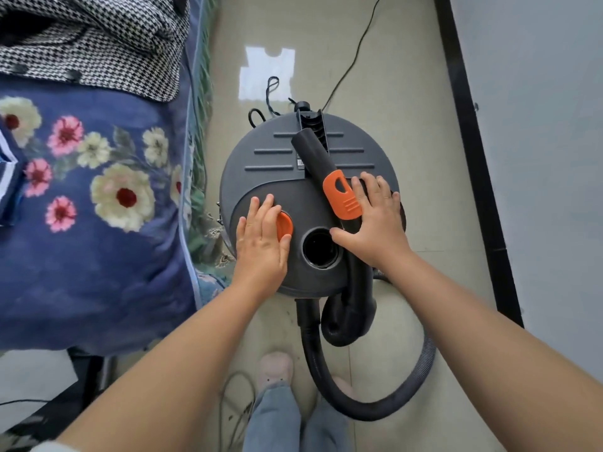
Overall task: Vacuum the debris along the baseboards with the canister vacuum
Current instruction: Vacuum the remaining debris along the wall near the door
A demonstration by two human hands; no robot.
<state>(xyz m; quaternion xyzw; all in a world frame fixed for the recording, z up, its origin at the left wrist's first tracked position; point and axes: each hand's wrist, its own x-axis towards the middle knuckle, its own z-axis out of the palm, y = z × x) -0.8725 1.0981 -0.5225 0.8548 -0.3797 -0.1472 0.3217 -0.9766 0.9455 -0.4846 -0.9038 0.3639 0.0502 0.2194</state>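
Note:
A round grey canister vacuum point(280, 158) stands on the tiled floor, seen from above. My left hand point(261, 243) lies flat on its lid, fingers straight, covering part of an orange round button point(284, 225). My right hand point(375, 223) rests open on the lid's right side, next to the black hose handle with an orange slider point(341, 195). A round black port point(321, 245) opens between my hands. The black hose point(329, 380) loops from the canister's front around to the right. A black baseboard point(473, 158) runs along the right wall.
A bed with a blue floral quilt point(98, 207) and a houndstooth garment point(98, 44) fills the left. The power cord point(352, 57) trails across the floor behind the vacuum. My feet and jeans point(277, 412) are right below the canister. A grey cable point(235, 396) lies by my feet.

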